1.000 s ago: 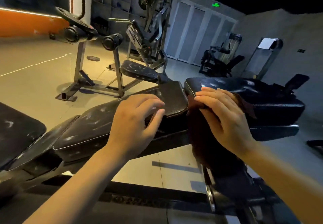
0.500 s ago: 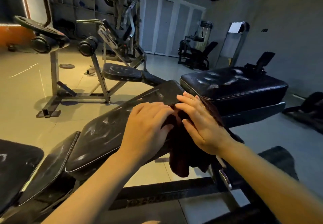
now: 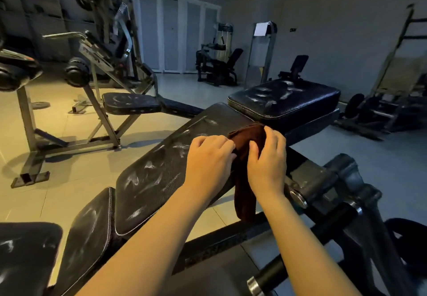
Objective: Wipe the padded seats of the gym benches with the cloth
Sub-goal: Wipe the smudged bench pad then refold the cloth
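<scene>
I saw both hands on the brown cloth [image 3: 248,135], draped over the bench [image 3: 161,171] pad's right edge: left hand [image 3: 211,157] pinched it, right hand [image 3: 268,157] gripped it with curled fingers.

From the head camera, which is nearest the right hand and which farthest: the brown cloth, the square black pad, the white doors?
1. Brown cloth: pinched in the right hand itself, draped over the bench's side.
2. Square black pad: just beyond the hand, up and right.
3. White doors: far back wall, left of centre.
</scene>
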The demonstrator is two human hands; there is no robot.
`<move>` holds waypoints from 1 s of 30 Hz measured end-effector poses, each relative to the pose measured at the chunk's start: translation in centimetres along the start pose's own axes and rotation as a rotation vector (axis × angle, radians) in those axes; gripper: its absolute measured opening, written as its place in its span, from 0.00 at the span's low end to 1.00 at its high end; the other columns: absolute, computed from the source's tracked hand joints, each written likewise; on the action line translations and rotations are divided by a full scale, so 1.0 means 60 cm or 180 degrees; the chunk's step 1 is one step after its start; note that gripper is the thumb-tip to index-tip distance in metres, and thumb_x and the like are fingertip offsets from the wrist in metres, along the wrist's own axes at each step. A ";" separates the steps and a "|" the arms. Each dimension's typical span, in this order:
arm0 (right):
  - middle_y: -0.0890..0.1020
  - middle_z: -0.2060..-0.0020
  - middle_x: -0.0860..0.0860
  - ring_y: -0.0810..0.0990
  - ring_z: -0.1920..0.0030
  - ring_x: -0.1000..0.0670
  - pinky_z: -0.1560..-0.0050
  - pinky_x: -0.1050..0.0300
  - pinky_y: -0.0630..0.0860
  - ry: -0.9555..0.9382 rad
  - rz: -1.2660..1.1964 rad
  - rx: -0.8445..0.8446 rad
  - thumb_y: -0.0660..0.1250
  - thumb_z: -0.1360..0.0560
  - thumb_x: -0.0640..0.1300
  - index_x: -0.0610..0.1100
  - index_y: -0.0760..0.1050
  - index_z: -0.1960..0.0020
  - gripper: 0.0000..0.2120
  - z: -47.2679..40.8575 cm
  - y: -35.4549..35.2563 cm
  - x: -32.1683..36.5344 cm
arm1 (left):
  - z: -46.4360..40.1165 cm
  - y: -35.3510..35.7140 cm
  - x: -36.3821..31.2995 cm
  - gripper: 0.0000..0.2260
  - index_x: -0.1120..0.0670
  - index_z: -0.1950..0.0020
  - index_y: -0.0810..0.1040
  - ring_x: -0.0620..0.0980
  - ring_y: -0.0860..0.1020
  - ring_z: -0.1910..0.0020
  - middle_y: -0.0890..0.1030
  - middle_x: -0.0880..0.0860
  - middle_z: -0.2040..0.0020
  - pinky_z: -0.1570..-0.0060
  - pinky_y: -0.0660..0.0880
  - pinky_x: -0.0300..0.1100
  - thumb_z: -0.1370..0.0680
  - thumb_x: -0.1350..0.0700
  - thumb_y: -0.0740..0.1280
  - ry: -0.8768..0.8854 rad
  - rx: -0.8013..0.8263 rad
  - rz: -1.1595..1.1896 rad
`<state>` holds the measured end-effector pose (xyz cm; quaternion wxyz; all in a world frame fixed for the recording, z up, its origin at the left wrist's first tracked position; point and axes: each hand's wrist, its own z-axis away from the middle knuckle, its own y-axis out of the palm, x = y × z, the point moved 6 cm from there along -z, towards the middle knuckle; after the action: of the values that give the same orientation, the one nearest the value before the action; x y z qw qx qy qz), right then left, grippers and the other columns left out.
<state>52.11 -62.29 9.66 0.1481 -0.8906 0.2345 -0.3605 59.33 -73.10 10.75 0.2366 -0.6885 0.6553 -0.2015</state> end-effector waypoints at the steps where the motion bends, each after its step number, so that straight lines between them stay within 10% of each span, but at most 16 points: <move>1: 0.67 0.28 0.45 0.68 0.30 0.47 0.38 0.61 0.66 0.0167 0.0043 0.0080 0.59 0.18 0.46 0.41 0.64 0.26 0.22 0.000 -0.002 -0.001 | -0.002 0.000 0.001 0.05 0.51 0.56 0.82 0.50 0.81 0.56 0.83 0.48 0.57 0.51 0.74 0.47 0.29 0.53 0.75 0.0018 0.0048 0.0019; 7: 0.51 0.21 0.49 0.49 0.21 0.49 0.25 0.53 0.52 0.0543 -0.0166 0.0808 0.53 0.16 0.50 0.48 0.46 0.20 0.28 0.011 0.022 0.004 | 0.006 -0.001 0.008 0.04 0.52 0.55 0.83 0.50 0.81 0.53 0.83 0.49 0.55 0.49 0.75 0.48 0.25 0.52 0.71 0.0165 0.0178 0.0114; 13: 0.49 0.20 0.50 0.49 0.22 0.51 0.24 0.52 0.55 0.0666 -0.0889 0.0255 0.50 0.16 0.50 0.50 0.45 0.20 0.27 0.042 0.053 0.019 | 0.055 -0.012 0.037 0.14 0.50 0.43 0.81 0.49 0.75 0.36 0.80 0.48 0.39 0.35 0.62 0.46 0.20 0.46 0.60 0.0265 0.0241 0.0317; 21: 0.46 0.26 0.60 0.40 0.27 0.70 0.27 0.57 0.51 -0.0081 -0.0961 0.0051 0.47 0.19 0.56 0.62 0.46 0.24 0.25 0.148 0.131 0.022 | 0.147 -0.026 0.106 0.20 0.52 0.31 0.72 0.39 0.65 0.32 0.74 0.50 0.32 0.31 0.53 0.30 0.19 0.46 0.56 -0.0910 -0.0225 0.1093; 27: 0.58 0.27 0.44 0.60 0.29 0.56 0.35 0.74 0.61 -0.0183 -0.1306 -0.0885 0.55 0.18 0.43 0.41 0.68 0.32 0.16 0.058 0.098 0.025 | 0.198 -0.025 0.142 0.21 0.53 0.30 0.70 0.50 0.67 0.30 0.73 0.53 0.31 0.29 0.57 0.44 0.19 0.46 0.55 -0.0920 0.0003 0.0673; 30: 0.57 0.23 0.39 0.53 0.25 0.53 0.24 0.55 0.56 0.0044 -0.1369 -0.1005 0.55 0.19 0.43 0.38 0.58 0.24 0.25 -0.005 0.088 0.010 | 0.211 -0.049 0.154 0.20 0.52 0.30 0.70 0.52 0.68 0.32 0.73 0.54 0.32 0.32 0.62 0.54 0.20 0.48 0.57 -0.0757 -0.0054 0.0431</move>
<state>50.63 -67.11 7.91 -0.0743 -0.9295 0.0942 -0.3487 69.70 -81.46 1.94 0.3198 -0.6636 0.6694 -0.0965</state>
